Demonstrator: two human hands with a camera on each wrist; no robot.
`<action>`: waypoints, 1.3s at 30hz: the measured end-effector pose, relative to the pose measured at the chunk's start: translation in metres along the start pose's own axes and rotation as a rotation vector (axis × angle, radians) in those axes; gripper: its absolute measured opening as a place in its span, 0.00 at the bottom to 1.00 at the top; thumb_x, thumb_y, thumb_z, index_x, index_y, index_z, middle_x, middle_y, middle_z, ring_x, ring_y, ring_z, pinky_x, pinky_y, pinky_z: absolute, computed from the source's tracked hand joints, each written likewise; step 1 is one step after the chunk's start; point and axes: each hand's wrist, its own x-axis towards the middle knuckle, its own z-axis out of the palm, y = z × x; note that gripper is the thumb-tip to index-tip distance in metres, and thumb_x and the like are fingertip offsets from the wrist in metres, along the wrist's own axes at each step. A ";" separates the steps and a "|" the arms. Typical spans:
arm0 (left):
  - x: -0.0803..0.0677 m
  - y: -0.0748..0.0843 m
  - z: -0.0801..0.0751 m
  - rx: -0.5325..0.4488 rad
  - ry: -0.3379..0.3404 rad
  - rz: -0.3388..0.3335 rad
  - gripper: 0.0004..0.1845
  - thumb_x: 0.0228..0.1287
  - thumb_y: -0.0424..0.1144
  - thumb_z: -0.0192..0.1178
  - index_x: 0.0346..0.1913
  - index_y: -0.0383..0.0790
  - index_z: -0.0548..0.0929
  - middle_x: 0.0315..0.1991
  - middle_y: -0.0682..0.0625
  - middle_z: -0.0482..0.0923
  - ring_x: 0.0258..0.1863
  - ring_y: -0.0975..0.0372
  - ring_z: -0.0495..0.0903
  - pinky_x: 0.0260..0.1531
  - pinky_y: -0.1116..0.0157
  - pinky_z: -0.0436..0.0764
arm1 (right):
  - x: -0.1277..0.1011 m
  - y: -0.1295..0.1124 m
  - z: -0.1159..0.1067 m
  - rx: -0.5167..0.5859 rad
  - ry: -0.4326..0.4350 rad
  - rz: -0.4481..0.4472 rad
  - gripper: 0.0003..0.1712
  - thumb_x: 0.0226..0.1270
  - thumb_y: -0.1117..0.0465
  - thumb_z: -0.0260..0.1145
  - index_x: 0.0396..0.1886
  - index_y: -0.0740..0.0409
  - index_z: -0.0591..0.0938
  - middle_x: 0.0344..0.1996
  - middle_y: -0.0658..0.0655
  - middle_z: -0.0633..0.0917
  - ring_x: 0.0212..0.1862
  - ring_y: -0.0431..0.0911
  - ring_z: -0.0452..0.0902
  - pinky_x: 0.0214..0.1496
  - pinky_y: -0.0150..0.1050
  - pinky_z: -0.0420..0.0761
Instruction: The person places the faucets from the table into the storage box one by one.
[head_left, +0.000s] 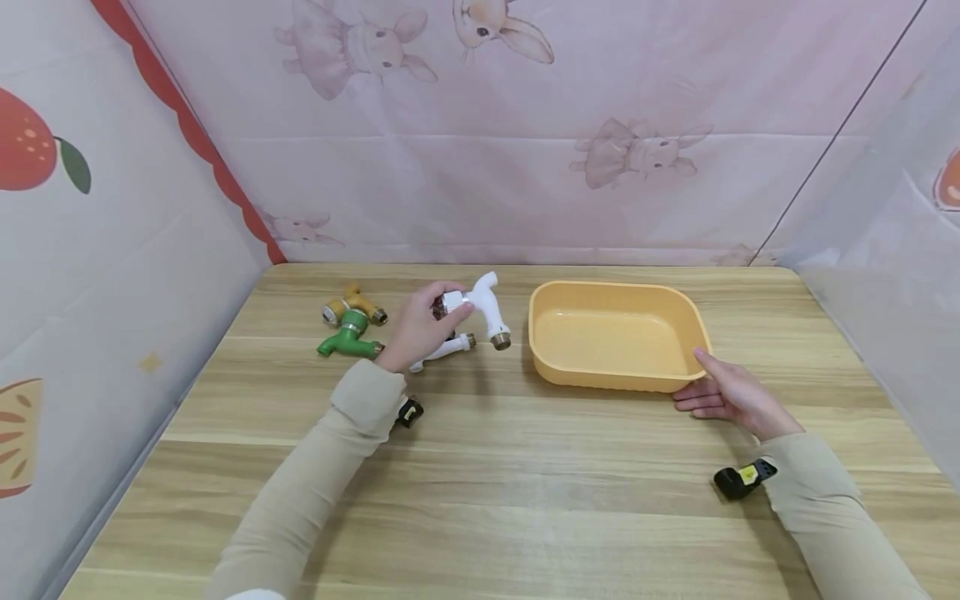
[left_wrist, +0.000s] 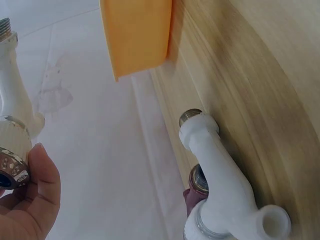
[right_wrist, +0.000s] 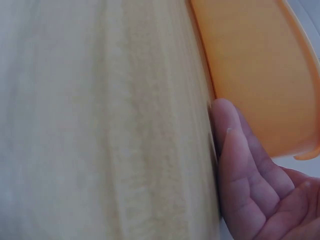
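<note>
Left hand (head_left: 417, 332) clamped on white tap (head_left: 483, 307), spout slanting down-right; right hand (head_left: 726, 392) relaxed flat against orange tub (head_left: 678, 321).

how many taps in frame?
4: white tap held in left hand; second white tap on table beneath it; yellow tap and green tap further left.

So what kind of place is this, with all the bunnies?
Probably a small tabletop booth set up for filming: a wooden table walled in by bunny-print cloth, with plastic taps and an orange tub on it.
</note>
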 end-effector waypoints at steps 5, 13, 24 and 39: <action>0.004 0.003 0.004 -0.020 0.000 -0.004 0.16 0.59 0.40 0.61 0.48 0.35 0.78 0.30 0.46 0.75 0.25 0.60 0.72 0.23 0.67 0.73 | -0.001 -0.001 0.001 -0.008 0.001 -0.005 0.44 0.69 0.37 0.39 0.59 0.77 0.57 0.33 0.58 0.85 0.38 0.48 0.82 0.38 0.40 0.80; 0.010 0.011 0.012 -0.041 0.006 0.046 0.15 0.57 0.37 0.62 0.45 0.32 0.78 0.32 0.43 0.77 0.25 0.61 0.73 0.24 0.69 0.75 | -0.002 -0.003 0.000 0.006 -0.002 -0.004 0.43 0.69 0.38 0.39 0.59 0.77 0.57 0.33 0.58 0.85 0.37 0.48 0.82 0.38 0.40 0.80; 0.016 0.019 0.020 -0.031 -0.040 0.081 0.17 0.58 0.37 0.62 0.48 0.31 0.77 0.36 0.43 0.78 0.26 0.57 0.75 0.23 0.67 0.77 | -0.002 -0.005 -0.001 0.007 -0.008 0.011 0.44 0.69 0.38 0.39 0.60 0.78 0.55 0.33 0.58 0.85 0.38 0.48 0.82 0.38 0.40 0.80; 0.023 0.029 0.029 -0.119 -0.050 -0.023 0.16 0.58 0.41 0.62 0.48 0.37 0.78 0.33 0.49 0.78 0.25 0.61 0.73 0.20 0.67 0.74 | -0.002 -0.005 0.000 -0.008 -0.003 0.013 0.43 0.69 0.38 0.38 0.57 0.77 0.59 0.33 0.58 0.85 0.38 0.48 0.82 0.39 0.40 0.80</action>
